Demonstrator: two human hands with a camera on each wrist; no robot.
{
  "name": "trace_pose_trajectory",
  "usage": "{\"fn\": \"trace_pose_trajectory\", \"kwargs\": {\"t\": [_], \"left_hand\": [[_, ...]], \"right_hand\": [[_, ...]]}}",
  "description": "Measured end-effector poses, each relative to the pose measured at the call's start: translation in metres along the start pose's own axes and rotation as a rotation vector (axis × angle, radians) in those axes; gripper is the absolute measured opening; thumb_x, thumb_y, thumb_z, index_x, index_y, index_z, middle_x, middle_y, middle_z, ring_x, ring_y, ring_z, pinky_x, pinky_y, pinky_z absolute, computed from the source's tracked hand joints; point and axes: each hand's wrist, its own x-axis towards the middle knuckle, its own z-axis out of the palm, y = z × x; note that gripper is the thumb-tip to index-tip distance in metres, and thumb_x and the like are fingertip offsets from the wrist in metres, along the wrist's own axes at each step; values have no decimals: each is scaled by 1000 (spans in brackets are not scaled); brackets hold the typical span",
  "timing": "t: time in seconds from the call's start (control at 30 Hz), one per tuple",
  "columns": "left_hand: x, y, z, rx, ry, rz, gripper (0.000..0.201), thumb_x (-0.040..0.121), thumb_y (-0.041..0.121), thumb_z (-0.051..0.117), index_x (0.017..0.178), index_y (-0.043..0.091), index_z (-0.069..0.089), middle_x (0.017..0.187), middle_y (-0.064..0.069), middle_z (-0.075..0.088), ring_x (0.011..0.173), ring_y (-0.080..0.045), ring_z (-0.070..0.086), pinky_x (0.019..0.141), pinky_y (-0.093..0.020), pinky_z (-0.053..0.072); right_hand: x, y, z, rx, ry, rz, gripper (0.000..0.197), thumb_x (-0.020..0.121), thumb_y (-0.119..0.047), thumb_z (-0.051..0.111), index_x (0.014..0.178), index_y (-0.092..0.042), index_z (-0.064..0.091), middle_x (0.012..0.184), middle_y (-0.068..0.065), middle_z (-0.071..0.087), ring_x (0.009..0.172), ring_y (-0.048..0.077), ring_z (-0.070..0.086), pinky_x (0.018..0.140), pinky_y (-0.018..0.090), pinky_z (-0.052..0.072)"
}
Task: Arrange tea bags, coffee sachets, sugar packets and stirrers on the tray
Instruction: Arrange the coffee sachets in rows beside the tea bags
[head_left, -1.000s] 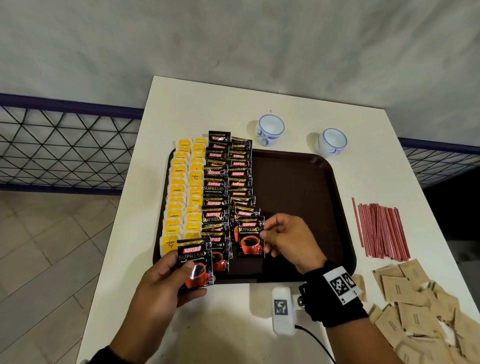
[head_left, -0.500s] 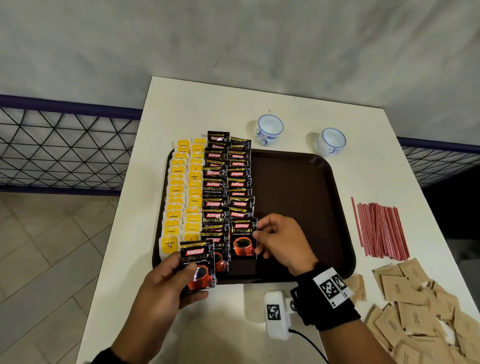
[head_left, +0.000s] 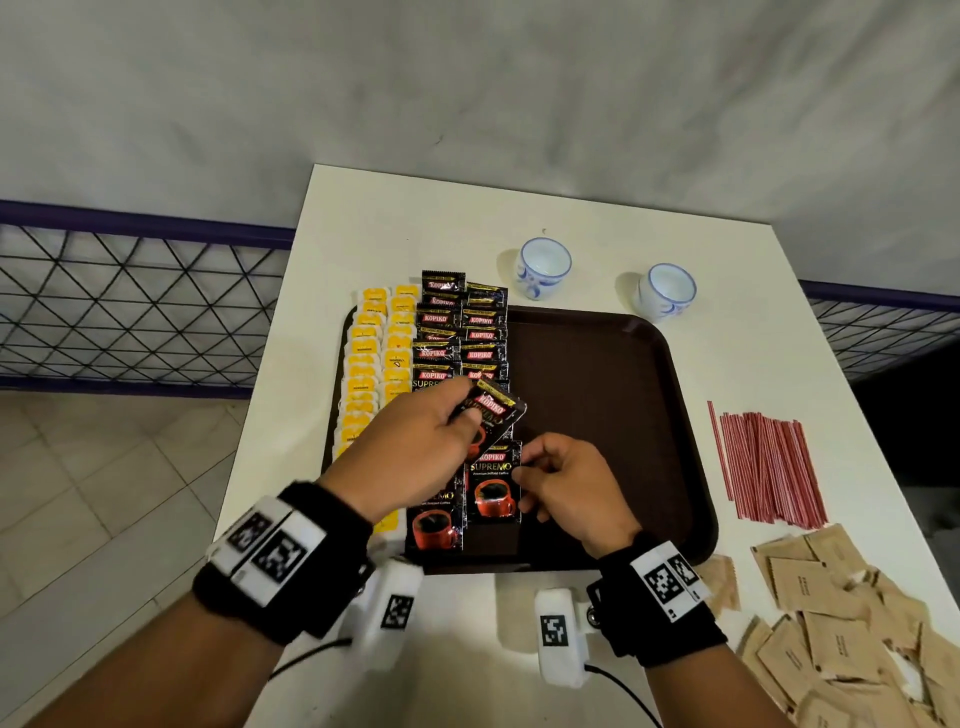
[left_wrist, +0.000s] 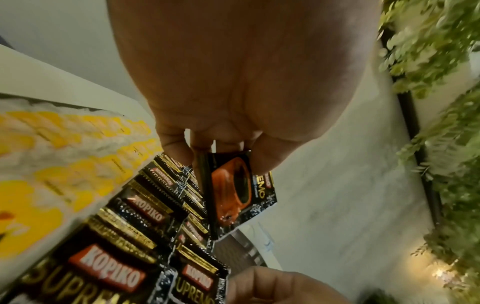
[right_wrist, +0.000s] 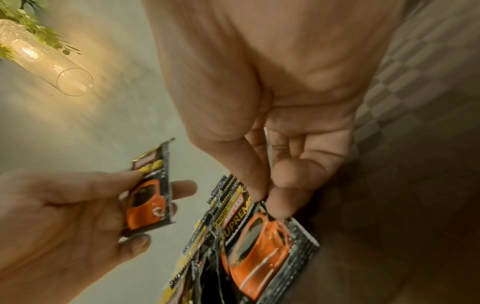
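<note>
Coffee sachets fill two shingled columns on the left part of the brown tray (head_left: 613, 415), beside two columns of yellow tea bags (head_left: 363, 374). In the head view the left hand (head_left: 410, 452), which half a second ago waited with its sachet at the tray's near edge, has swung forward over the columns and now pinches that spare sachet (head_left: 491, 413) tilted in the air above the right-hand column. The right hand (head_left: 566, 486) has kept to its place, thumb and fingertips nipping the right edge of the nearest sachet in that column (head_left: 493, 486), which lies flat on the tray. The red stirrers (head_left: 763, 462) and brown sugar packets (head_left: 831, 613) lie on the white table (head_left: 727, 291) to the right, off the tray, and two cups (head_left: 543, 265) stand behind it.

From the left wrist, the left hand (left_wrist: 233, 82) nips the spare sachet (left_wrist: 239, 193) by its top edge, hanging clear above the laid rows (left_wrist: 145, 216).

From the right wrist, the right hand (right_wrist: 285, 123) has thumb and forefinger closed on the laid sachet (right_wrist: 262, 253); the left hand (right_wrist: 64, 216) holds the spare sachet (right_wrist: 148, 195) apart from it.

By my reading, the coffee column is about to gain one more piece, after which the sugar and stirrers have yet to be placed.
</note>
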Motion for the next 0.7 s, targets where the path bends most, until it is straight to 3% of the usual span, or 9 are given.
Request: {"fn": "trace_pose_trajectory", "kwargs": {"t": [0.1,0.17,0.27,0.37,0.5,0.57,0.63,0.7], "left_hand": [[20,2,2,104,-56,-14,22,106,27,44,83,26,46,79,-5,58,73,-25,56,64,-35,41],[28,3,3,159,-89,-29,16,106,28,42,101,19,54,92,-9,63,88,-27,60,72,-36,44],[32,5,5,205,-138,-83,39,108,28,38,140,9,47,125,-16,62,116,-29,57,90,-35,42],[32,6,6,186,-132,-103,46,108,28,38,148,6,40,125,-18,59,103,-22,51,90,-34,40],[32,5,6,198,-134,-109,51,109,29,36,157,13,29,149,-14,51,127,-28,54,104,-33,42],[32,5,6,191,-136,-112,53,109,30,36,158,13,27,156,-12,43,139,-26,45,104,-27,38],[33,4,7,178,-135,-112,53,109,31,36,158,13,26,160,-9,38,141,-23,43,99,-22,34],[34,3,7,155,-119,-115,50,108,31,37,153,9,35,142,-7,57,122,-22,57,89,-22,40]], "right_hand": [[0,0,-1,13,-2,-3,10,90,-4,67,87,-12,62,71,6,64,51,16,64,43,24,45],[-1,-1,-1,27,-8,-5,10,90,-3,66,87,-11,62,70,6,63,51,14,63,43,24,46],[-3,-1,-1,42,-5,-18,12,91,-1,65,85,-11,61,69,4,63,52,15,63,44,24,47],[-4,-1,-2,36,-5,-35,13,91,-1,65,83,-12,61,70,4,64,54,18,65,46,25,48],[-8,-2,-6,42,-13,-59,13,91,0,64,83,-10,61,70,4,63,57,17,65,47,23,48],[-11,-3,-10,45,-26,-76,12,91,1,64,84,-8,62,70,5,62,57,16,65,46,23,48],[-13,-4,-14,70,-40,-74,13,91,3,64,83,-7,62,71,8,62,57,16,63,46,23,47],[-15,-4,-16,118,-57,-52,14,91,5,63,82,-6,61,70,11,61,55,17,62,45,24,47]]}}
